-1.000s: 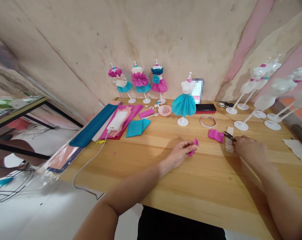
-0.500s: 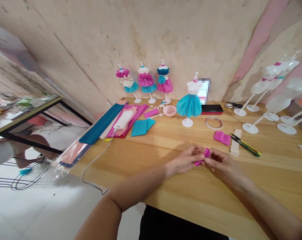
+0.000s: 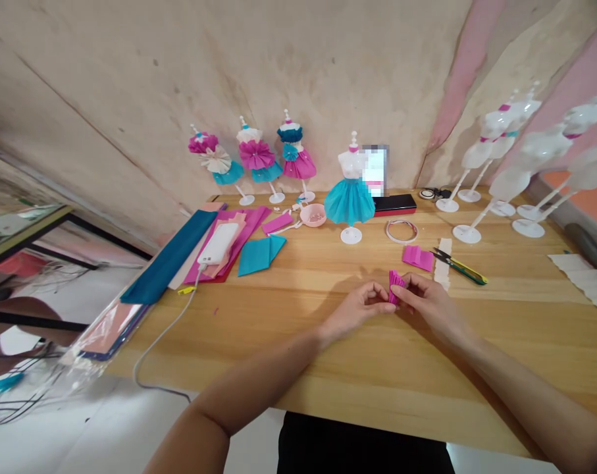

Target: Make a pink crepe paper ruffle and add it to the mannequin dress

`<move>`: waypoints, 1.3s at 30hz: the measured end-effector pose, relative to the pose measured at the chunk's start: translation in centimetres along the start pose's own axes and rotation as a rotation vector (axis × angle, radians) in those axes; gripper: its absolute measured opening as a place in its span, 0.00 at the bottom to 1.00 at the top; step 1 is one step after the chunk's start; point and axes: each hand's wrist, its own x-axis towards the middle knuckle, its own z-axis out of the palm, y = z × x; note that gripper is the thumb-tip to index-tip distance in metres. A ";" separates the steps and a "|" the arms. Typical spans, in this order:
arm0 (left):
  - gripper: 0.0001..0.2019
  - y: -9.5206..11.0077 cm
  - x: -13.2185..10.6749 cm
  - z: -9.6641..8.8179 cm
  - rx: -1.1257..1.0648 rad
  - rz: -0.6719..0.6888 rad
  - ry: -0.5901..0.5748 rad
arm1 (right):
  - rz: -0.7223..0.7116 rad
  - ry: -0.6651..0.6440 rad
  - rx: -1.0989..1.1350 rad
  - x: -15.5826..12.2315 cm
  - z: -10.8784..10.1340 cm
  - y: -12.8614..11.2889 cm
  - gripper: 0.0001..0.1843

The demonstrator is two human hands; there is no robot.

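A small pleated piece of magenta crepe paper (image 3: 395, 283) is held upright over the table. My right hand (image 3: 429, 303) pinches it between thumb and fingers. At its lower left edge, my left hand (image 3: 362, 308) grips with the thumb and bent fingertips. Just beyond my right hand lies a folded magenta crepe paper piece (image 3: 417, 258). Beside that, thread snips (image 3: 461, 266) with green and yellow handles rest across a cream paper strip (image 3: 442, 263). A mini mannequin in a turquoise paper skirt (image 3: 350, 199) stands behind my hands.
Three dressed mannequins (image 3: 256, 155) line the wall; several bare mannequins (image 3: 505, 158) stand right. A pink bowl (image 3: 312, 215), a black-and-red case (image 3: 395, 205) and a ribbon ring (image 3: 401, 230) are at the back. Paper sheets (image 3: 170, 257) and a cabled white power bank (image 3: 219, 243) lie left.
The magenta paper has turned more upright, its pleats now fanned and visible. My left fingers have opened a little and shifted toward its lower edge. The view has swung slightly right.
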 end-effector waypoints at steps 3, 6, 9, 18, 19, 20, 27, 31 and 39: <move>0.16 0.0 -0.2 0.2 0.003 -0.009 -0.026 | -0.028 -0.002 0.014 -0.2 0.2 -0.2 0.16; 0.15 0.0 -0.3 0.4 -0.047 0.009 -0.012 | -0.035 -0.031 0.068 -0.2 0.4 -0.2 0.14; 0.15 0.2 -0.2 0.4 -0.074 0.033 0.020 | -0.038 -0.009 0.034 -0.1 0.3 -0.1 0.14; 0.15 0.7 -0.1 0.5 -0.037 0.068 0.121 | -0.053 0.046 -0.103 0.0 0.1 0.1 0.17; 0.15 0.7 -0.1 0.5 -0.016 0.077 0.156 | -0.047 0.045 -0.131 0.1 0.1 0.1 0.17; 0.15 0.7 -0.1 0.5 0.007 0.087 0.190 | -0.039 0.039 -0.159 0.1 0.0 0.2 0.18; 0.16 0.4 -0.1 0.2 0.132 0.045 0.108 | -0.060 -0.001 -0.094 0.2 -0.1 0.0 0.23; 0.16 0.4 -0.3 0.4 0.145 0.013 0.052 | -0.045 0.035 -0.106 0.2 -0.2 0.3 0.17; 0.14 0.5 -0.1 0.3 0.048 0.112 0.246 | 0.021 -0.041 0.098 0.2 0.2 0.7 0.18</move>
